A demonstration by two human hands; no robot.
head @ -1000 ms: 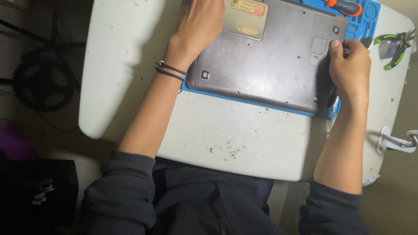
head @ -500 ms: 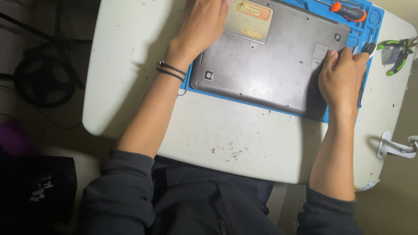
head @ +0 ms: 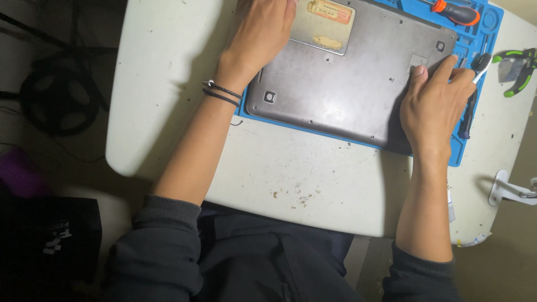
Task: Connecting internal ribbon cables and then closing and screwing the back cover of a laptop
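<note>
A grey laptop [head: 347, 84] lies bottom-up on a blue work mat [head: 475, 33] on a white table [head: 313, 179]. My left hand [head: 260, 36] lies flat on the laptop's far left part, beside a beige label [head: 324, 25]. My right hand [head: 433, 106] sits on the laptop's right side, thumb on the base and fingers curled over the right edge. A thin dark tool with a white tip [head: 474, 92] lies along the mat just right of this hand; whether the fingers touch it is unclear.
An orange-handled screwdriver [head: 458, 11] rests on the mat's far right corner. Green-handled pliers [head: 517, 67] lie on the table beyond the mat. A white clamp [head: 506, 193] sits at the table's right edge. Dark cables [head: 53, 100] lie on the floor to the left.
My right hand has shifted from the laptop's near right corner up along its right side and further onto the base. The left hand has stayed in place.
</note>
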